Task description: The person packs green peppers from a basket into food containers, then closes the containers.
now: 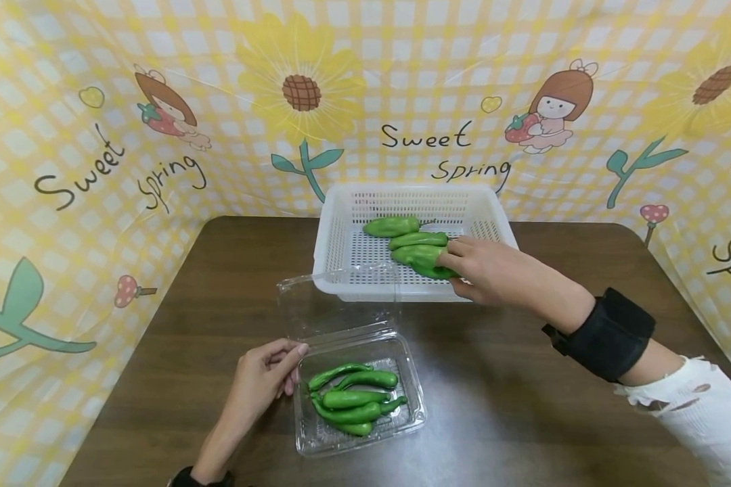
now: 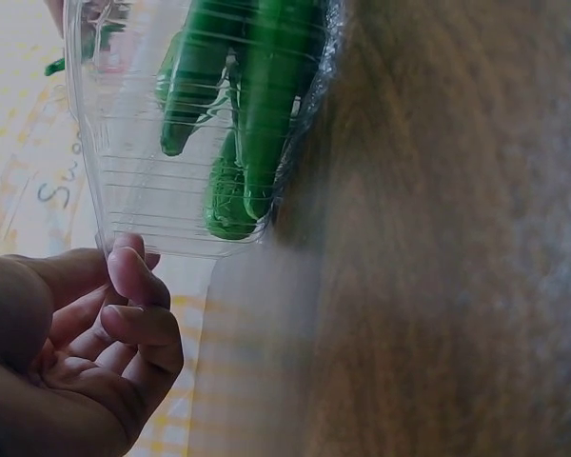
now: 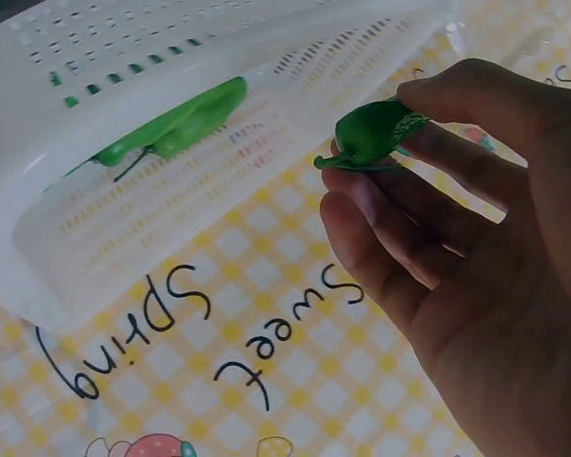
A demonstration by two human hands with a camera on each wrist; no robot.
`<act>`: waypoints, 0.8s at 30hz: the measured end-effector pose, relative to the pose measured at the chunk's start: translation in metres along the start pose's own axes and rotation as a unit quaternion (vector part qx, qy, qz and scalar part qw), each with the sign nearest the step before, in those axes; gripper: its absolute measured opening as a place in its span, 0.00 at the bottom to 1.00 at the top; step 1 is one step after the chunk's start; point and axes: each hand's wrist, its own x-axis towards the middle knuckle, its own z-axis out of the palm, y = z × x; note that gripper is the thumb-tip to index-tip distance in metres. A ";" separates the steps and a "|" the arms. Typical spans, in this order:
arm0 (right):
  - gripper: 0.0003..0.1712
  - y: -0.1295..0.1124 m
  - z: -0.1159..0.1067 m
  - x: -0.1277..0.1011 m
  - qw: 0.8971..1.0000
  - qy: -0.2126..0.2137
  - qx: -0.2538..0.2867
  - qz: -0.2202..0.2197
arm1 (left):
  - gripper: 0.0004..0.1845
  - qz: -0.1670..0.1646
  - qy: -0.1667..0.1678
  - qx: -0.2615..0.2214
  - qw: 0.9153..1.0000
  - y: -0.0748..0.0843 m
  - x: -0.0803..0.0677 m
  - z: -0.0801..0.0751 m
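In the head view my right hand [image 1: 484,270] is over the right side of a white slotted plastic basket [image 1: 331,237]. It pinches a green pepper [image 3: 369,133] between thumb and fingers, which the right wrist view shows closely. Other green peppers [image 1: 392,226] lie in the basket beside it. My left hand [image 1: 262,379] pinches the upper left rim of a clear plastic clamshell box [image 1: 411,368], thumb on the edge. Several green peppers [image 1: 356,399] lie together inside that box. Its clear lid [image 1: 341,311] stands raised behind it, overlapping the basket's front in view.
Both containers are on a dark brown wooden table [image 1: 524,406], the basket at its back edge. A yellow checked cloth [image 1: 426,88] with flowers and lettering hangs behind and around the table. A black band [image 1: 609,335] circles the right wrist.
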 end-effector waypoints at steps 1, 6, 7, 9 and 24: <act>0.15 -0.002 0.000 -0.001 1.000 0.007 -0.002 -0.006 | 0.12 0.000 0.000 0.000 1.000 0.000 0.000 0.000; 0.16 -0.016 0.001 -0.005 0.999 0.025 -0.008 -0.039 | 0.12 -0.004 0.001 -0.004 1.000 0.000 0.001 0.000; 0.16 -0.019 0.002 -0.006 0.999 0.025 -0.007 -0.041 | 0.12 -0.005 0.001 -0.004 1.000 0.000 0.001 0.000; 0.16 -0.026 0.003 -0.008 0.999 0.026 -0.004 -0.044 | 0.12 -0.005 0.001 -0.006 1.000 0.000 0.001 0.000; 0.15 -0.067 0.013 -0.003 0.997 0.031 0.018 -0.063 | 0.13 -0.002 -0.002 -0.009 1.000 0.000 0.000 0.000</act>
